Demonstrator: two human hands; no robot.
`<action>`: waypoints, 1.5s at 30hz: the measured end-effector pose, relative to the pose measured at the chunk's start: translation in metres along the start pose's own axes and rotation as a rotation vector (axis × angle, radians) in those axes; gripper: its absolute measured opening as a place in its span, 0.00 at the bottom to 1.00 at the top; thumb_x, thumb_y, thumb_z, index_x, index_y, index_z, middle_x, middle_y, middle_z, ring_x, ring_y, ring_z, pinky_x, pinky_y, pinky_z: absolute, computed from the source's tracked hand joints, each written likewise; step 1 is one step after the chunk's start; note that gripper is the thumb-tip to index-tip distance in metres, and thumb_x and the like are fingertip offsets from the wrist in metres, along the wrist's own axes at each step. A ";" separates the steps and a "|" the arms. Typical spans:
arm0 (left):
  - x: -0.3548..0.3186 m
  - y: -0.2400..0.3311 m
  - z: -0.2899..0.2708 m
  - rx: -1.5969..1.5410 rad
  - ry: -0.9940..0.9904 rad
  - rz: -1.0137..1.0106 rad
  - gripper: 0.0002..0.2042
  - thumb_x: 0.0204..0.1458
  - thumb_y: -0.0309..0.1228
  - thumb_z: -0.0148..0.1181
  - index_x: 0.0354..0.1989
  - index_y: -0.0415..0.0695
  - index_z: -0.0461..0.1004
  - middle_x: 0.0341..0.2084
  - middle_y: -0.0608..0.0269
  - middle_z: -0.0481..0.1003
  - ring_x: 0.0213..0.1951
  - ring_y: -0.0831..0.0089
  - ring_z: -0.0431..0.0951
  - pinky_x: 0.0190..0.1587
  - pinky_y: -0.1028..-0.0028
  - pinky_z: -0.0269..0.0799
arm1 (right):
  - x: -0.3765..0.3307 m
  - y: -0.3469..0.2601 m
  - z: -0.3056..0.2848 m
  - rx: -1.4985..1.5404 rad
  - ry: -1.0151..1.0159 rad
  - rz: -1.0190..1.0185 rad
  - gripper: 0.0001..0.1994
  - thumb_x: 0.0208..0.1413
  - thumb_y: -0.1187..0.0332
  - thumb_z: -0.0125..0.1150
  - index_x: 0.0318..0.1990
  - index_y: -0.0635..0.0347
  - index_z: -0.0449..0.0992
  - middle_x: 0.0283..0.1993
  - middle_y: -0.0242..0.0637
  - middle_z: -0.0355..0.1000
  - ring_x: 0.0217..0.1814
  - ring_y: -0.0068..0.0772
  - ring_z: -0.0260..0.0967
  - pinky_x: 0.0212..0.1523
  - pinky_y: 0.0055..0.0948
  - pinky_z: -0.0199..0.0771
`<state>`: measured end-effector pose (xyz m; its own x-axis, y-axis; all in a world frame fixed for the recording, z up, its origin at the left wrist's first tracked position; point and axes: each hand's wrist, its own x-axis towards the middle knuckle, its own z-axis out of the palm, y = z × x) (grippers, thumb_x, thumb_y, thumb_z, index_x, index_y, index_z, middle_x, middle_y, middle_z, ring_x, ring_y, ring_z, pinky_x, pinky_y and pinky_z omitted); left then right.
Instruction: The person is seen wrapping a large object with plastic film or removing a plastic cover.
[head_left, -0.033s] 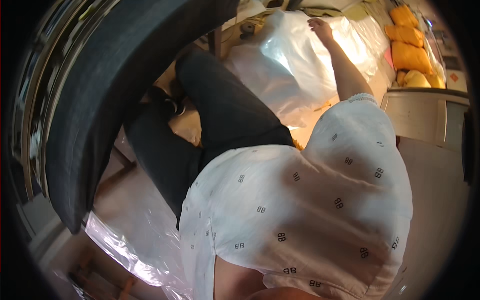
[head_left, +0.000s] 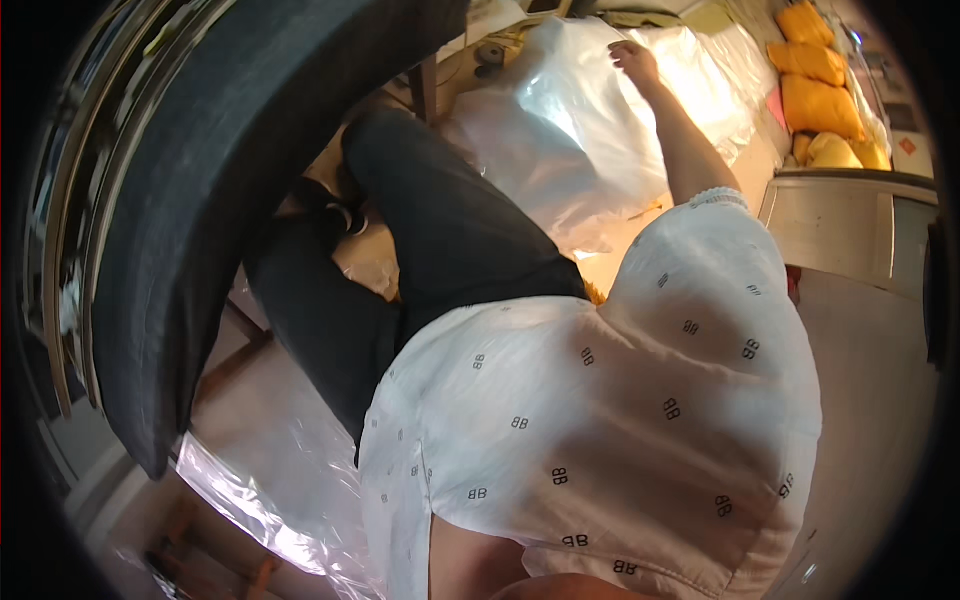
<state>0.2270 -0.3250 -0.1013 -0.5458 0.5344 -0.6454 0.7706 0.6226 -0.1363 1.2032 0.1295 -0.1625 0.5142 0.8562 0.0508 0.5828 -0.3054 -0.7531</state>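
My right hand (head_left: 634,58) is stretched far out ahead of me, resting on the top of a big clear plastic bag (head_left: 570,140) — the fingers lie curled over the film, touching it, but I cannot tell whether they pinch a fold or only press on it. The bag is puffed up and glossy, catching bright light along its upper side, and it sits on the floor in front of my knees, beyond my black trousers (head_left: 440,240). My left hand is nowhere in the picture, so I can say nothing of its grip. My white patterned top (head_left: 620,420) fills the lower middle of the view, with my bare right forearm running up from its sleeve to the bag. To my left a broad dark curved pad (head_left: 190,200) sweeps from the top of the frame down to the lower left — it looks like the edge of a padded seat or cushion, though I cannot tell which. Below it another sheet of clear plastic (head_left: 260,480) lies crumpled on the floor beside my leg. Well apart from the bag, at the upper right, several orange-yellow stuffed cushions (head_left: 815,100) are stacked together near a pale cabinet (head_left: 850,230).
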 end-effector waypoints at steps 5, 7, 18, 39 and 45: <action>0.002 0.027 -0.089 0.048 0.016 -0.154 0.21 0.45 0.38 0.56 0.47 0.43 0.69 0.43 0.48 0.71 0.46 0.61 0.72 0.48 0.66 0.67 | 0.000 0.036 0.090 0.234 -0.056 0.399 0.08 0.52 0.69 0.51 0.37 0.59 0.76 0.28 0.33 0.74 0.24 0.23 0.68 0.24 0.22 0.68; 0.020 0.058 -0.120 0.052 0.024 -0.183 0.20 0.45 0.38 0.56 0.47 0.43 0.69 0.43 0.48 0.72 0.46 0.61 0.73 0.47 0.66 0.67 | 0.015 0.044 0.119 0.343 -0.005 0.492 0.10 0.52 0.69 0.52 0.41 0.60 0.73 0.29 0.34 0.73 0.23 0.22 0.67 0.22 0.22 0.68; 0.006 0.382 -0.289 -0.007 1.131 0.747 0.12 0.56 0.27 0.48 0.47 0.38 0.70 0.44 0.56 0.72 0.43 0.67 0.74 0.48 0.72 0.68 | -0.076 0.097 0.135 -0.839 -0.371 0.063 0.28 0.52 0.48 0.46 0.58 0.52 0.60 0.67 0.28 0.44 0.70 0.34 0.36 0.62 0.52 0.45; 0.104 0.487 -0.316 -0.369 0.913 0.916 0.14 0.57 0.34 0.48 0.48 0.41 0.70 0.44 0.60 0.72 0.45 0.72 0.70 0.51 0.76 0.61 | -0.089 0.117 0.070 0.503 -0.152 0.735 0.15 0.57 0.64 0.43 0.46 0.66 0.67 0.44 0.44 0.70 0.36 0.34 0.73 0.37 0.27 0.73; 0.111 0.482 -0.318 -0.371 0.954 0.905 0.14 0.57 0.33 0.48 0.48 0.41 0.69 0.43 0.60 0.72 0.45 0.72 0.71 0.50 0.76 0.64 | -0.204 0.188 -0.107 0.692 0.939 0.960 0.08 0.52 0.70 0.44 0.31 0.63 0.70 0.24 0.37 0.67 0.20 0.28 0.64 0.18 0.26 0.63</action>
<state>0.4331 0.2156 0.0002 -0.0311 0.9223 0.3851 0.9263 -0.1182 0.3578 1.2750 -0.1465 -0.2441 0.8762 -0.1996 -0.4387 -0.4634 -0.0982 -0.8807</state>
